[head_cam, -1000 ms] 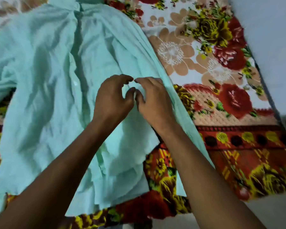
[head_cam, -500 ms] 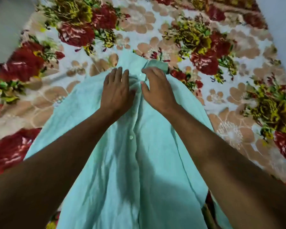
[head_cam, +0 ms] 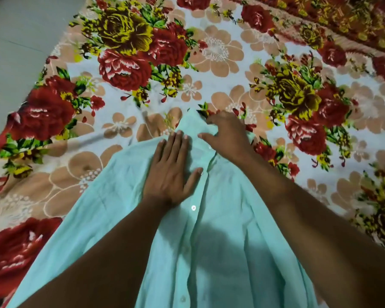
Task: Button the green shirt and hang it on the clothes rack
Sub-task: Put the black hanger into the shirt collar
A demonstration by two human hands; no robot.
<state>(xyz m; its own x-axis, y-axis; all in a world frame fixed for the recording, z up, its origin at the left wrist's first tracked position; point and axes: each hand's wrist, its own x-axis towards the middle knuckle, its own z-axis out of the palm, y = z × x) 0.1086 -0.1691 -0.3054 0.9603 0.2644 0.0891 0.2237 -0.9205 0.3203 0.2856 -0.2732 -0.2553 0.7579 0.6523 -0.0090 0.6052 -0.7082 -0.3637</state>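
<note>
Green shirt [head_cam: 220, 252] spread front-up on a floral bedsheet [head_cam: 142, 63], collar end pointing away from the camera, hem end running out of the bottom of the view. Placket down the middle, with 1 white button [head_cam: 193, 208] plainly visible just below the left hand and a 2nd, fainter one [head_cam: 183, 298] lower down the same line. Left hand [head_cam: 170, 172] flat on the cloth just left of the placket, fingers straight and together, thumb splayed toward the button line, pressing and gripping nothing. Right hand [head_cam: 228, 135] at the collar [head_cam: 190, 122], fingers curled over the fabric's far edge, thumb stretched toward the left hand; grasping the collar cloth, as far as can be told. Both forearms bare, reaching in from below. Pale floor [head_cam: 16, 41] visible beyond the bedsheet at upper left.
</note>
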